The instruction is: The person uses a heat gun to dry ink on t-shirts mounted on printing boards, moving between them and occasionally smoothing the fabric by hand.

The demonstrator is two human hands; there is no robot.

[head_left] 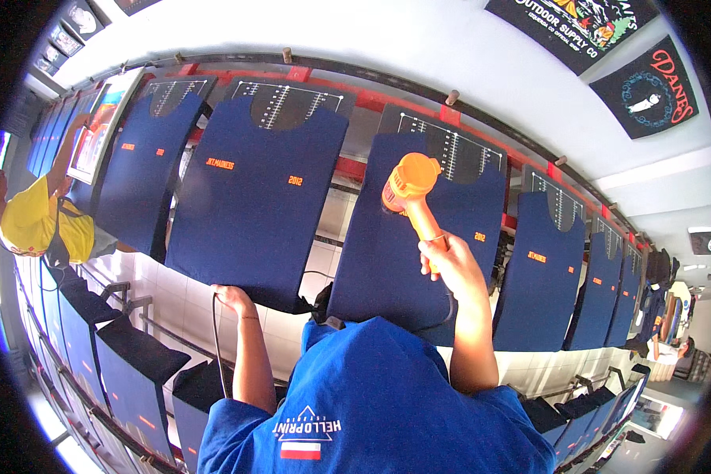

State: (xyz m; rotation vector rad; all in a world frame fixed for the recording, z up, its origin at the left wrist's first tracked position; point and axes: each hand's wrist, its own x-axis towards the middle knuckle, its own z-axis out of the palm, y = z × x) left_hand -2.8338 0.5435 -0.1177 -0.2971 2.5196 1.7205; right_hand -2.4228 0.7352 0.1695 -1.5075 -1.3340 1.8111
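My right hand [455, 267] is wrapped round the handle of an orange hair dryer [415, 175]. Its dark nozzle points down at a navy T-shirt [387, 268] stretched on a board, partly covering the shirt's orange print. At the lower edge of another navy T-shirt [253, 197], to the left, my left hand [233, 300] is closed on a black cord [216, 340] that hangs down beside my forearm. Small orange prints show on this shirt's chest. Grid-marked printing boards [288, 103] stick out past the necklines.
More navy shirts [539, 272] lie on boards along a red and black rail to both sides. At far left a co-worker in a yellow top [47, 221] handles a framed screen [107, 126]. Behind me runs another row of boards with dark shirts [134, 379]. Printed cloths [646, 91] hang above.
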